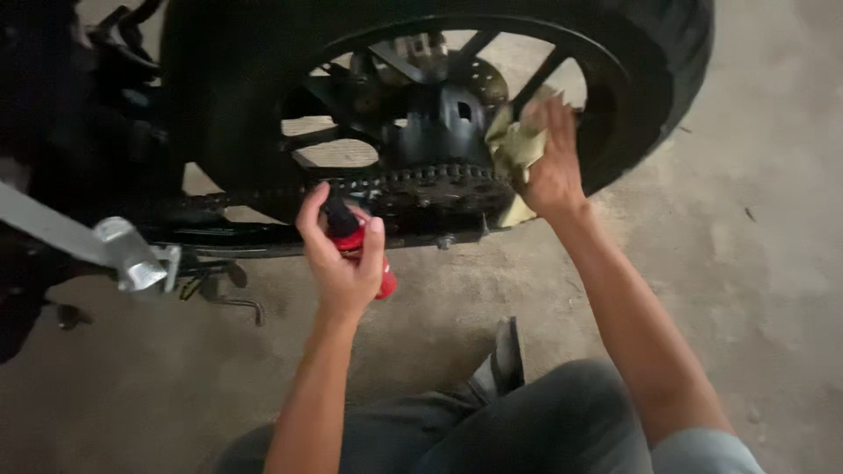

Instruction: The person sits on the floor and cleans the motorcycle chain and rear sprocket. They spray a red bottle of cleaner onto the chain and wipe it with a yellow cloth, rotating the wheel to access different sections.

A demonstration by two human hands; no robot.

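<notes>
Spray can (364, 250): red, black-capped, just below the drive chain (413, 186)
Left hand (341, 259): fingers curled tight around the can
Right hand (551, 162): fingers pressing a yellow rag (512, 154) against the rear sprocket
Rear wheel (457, 96): black, on concrete floor (773, 219)

The left hand (341, 263) holds a spray can (356, 246) just near of the drive chain (413, 186). Right of it, the right hand (551, 158) presses a rag (514, 149) against the rear sprocket (439, 132) inside the wheel (632, 96).
</notes>
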